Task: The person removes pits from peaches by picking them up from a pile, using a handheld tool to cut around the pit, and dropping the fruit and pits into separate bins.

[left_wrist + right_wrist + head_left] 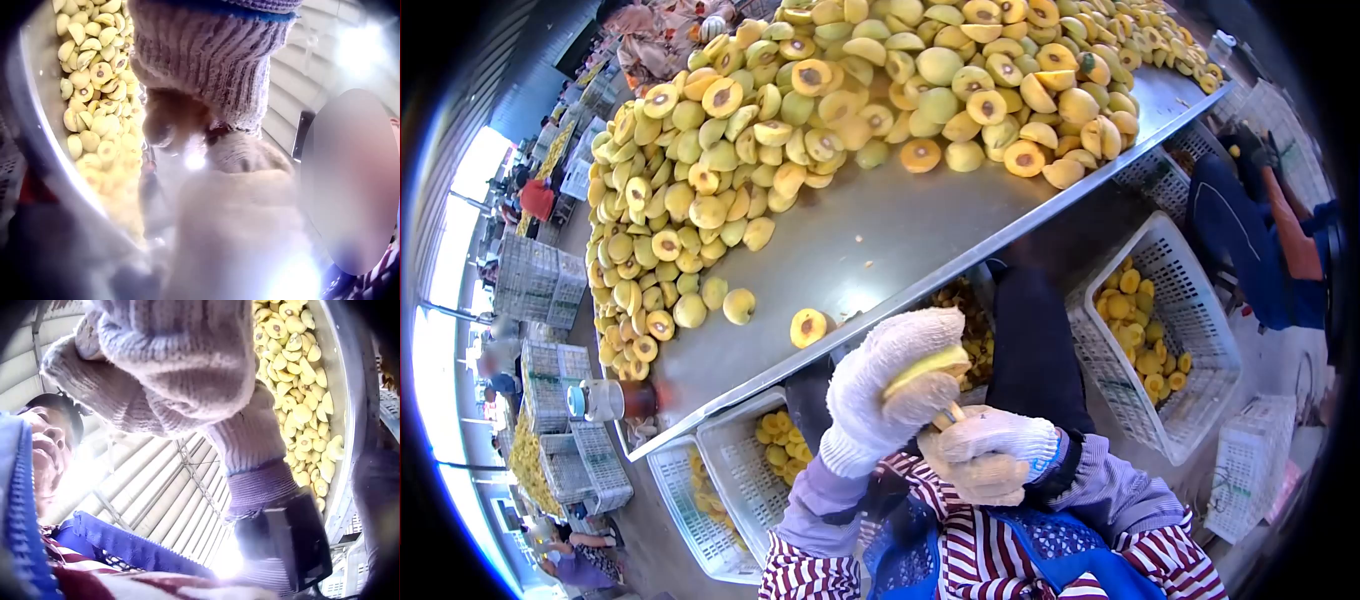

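In the head view my left hand (880, 385), in a white knit glove, grips a yellow peach half (928, 368) between fingers and thumb. Just below and to the right, my right hand (985, 452), also gloved, holds a tool by its slim wooden handle (945, 415). The tool's working end is hidden at the peach half, so its kind does not show. Both hands are close together over the lap, in front of the metal table (880, 230). The right wrist view has the curled glove (175, 369) near; the left wrist view is washed out around the other glove (244, 194).
A large heap of halved peaches (880, 90) covers the table's far side. One loose half (808, 327) lies near its raised edge. Crates of peaches stand at the right (1180, 330) and lower left (740, 460). A bottle (605, 400) stands at the left corner. Another person (1270, 230) sits at the right.
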{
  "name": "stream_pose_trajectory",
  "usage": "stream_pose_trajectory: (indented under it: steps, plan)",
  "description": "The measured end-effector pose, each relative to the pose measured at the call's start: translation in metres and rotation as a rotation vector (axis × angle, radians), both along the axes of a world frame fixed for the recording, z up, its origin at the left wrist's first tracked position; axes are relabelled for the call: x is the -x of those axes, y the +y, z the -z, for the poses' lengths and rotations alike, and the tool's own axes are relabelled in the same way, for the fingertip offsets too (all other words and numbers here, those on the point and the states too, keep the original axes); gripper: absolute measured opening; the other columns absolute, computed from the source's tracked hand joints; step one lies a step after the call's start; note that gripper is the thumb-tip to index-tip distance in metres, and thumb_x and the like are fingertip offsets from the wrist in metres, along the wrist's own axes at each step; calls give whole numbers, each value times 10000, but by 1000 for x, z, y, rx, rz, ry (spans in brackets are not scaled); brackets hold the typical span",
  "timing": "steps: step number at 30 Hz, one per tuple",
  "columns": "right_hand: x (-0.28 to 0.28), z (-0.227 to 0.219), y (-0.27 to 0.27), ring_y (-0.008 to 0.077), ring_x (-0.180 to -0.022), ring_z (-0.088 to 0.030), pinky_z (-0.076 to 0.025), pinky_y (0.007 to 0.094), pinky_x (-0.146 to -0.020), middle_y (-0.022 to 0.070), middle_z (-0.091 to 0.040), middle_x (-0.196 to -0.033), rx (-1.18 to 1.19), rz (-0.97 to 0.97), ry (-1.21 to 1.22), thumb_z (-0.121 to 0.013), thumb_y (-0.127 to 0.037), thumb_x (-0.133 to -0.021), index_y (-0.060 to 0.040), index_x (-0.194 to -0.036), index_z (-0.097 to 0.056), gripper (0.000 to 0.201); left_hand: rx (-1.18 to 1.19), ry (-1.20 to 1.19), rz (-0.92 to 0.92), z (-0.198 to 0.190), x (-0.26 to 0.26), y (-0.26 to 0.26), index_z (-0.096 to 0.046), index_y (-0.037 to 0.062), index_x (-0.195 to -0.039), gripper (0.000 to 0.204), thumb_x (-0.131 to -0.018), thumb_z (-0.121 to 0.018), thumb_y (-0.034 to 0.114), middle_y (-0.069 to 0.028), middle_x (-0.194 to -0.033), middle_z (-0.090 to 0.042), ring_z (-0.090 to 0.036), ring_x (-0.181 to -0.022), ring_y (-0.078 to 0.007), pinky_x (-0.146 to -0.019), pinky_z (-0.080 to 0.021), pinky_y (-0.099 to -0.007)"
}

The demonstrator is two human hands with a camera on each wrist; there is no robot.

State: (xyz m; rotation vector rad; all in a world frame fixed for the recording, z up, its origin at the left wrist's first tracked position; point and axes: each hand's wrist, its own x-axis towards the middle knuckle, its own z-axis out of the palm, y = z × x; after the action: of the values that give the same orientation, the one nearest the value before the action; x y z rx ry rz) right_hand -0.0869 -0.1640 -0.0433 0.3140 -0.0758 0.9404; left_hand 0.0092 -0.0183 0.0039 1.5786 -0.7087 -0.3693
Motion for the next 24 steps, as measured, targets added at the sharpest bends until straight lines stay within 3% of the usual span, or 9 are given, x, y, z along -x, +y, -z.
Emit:
stream_pose_trajectory:
  steps: [3,4,8,11,15,16,19,22,24]
  plan:
    - [7,-1,-3,181,-320,-451,-420,318,-307,34,-497,-497,-36,38,60,-518,-216,-1022,11,-1077,-516,233,237,298,49,1,5,-10,-627,-35,-1223,526,-950,-639,414,-158,-1211,-643,-654,-1023,-225,-887,-530,-342]
    - [7,0,-3,174,-321,-451,-422,316,-307,35,-502,-503,24,48,2,-527,-222,-1019,7,-1071,-524,235,297,343,33,1,9,-14,-598,-43,-1254,636,-959,-573,521,-171,-1215,-634,-650,-1043,-238,-888,-539,-352]
    - [4,-14,-13,142,-391,-501,-442,290,-346,29,-545,-589,467,55,-163,-594,-260,-987,-15,-1066,-555,261,387,677,-60,-8,24,-22,-544,-54,-1294,783,-914,-565,630,-190,-1212,-636,-664,-1048,-266,-884,-566,-366]
    - [0,-12,-17,113,-499,-560,-472,257,-420,24,-587,-697,476,-3,-195,-658,-287,-950,-36,-1075,-576,292,425,799,-143,-12,26,-24,-544,-55,-1291,791,-908,-566,637,-195,-1211,-640,-678,-1028,-276,-870,-580,-368]
    - [4,-10,-10,116,-558,-585,-476,244,-459,25,-602,-751,768,3,-246,-688,-293,-927,-42,-1103,-577,326,578,1027,-166,-2,26,-18,-584,5,-1253,700,-922,-554,621,-209,-1133,-668,-706,-945,-293,-813,-605,-382]
    - [6,-5,-4,120,-558,-587,-476,251,-460,29,-606,-760,789,32,-297,-692,-294,-924,-42,-1105,-577,331,916,1296,23,11,23,-19,-596,25,-1234,652,-922,-574,597,-211,-1101,-677,-710,-920,-303,-806,-608,-399]
    - [0,3,-6,159,-573,-618,-490,319,-476,104,-636,-824,688,-37,-310,-682,-286,-927,-8,-1089,-570,341,657,1110,-228,6,30,-14,-595,26,-1232,637,-935,-565,590,-191,-1094,-682,-714,-894,-277,-699,-607,-317]
    - [-10,24,-4,171,-466,-568,-473,336,-422,111,-581,-666,217,-210,-32,-639,-231,-940,21,-975,-578,261,326,732,-536,19,22,20,-576,12,-1242,673,-977,-453,618,-152,-1078,-692,-710,-862,-192,-554,-557,-237]
    - [-12,7,-8,161,-370,-505,-442,303,-360,70,-526,-542,360,-99,5,-620,-204,-941,29,-902,-583,238,288,625,-674,24,12,68,-612,18,-1183,604,-986,-480,573,-132,-1002,-698,-697,-787,-161,-470,-518,-211]
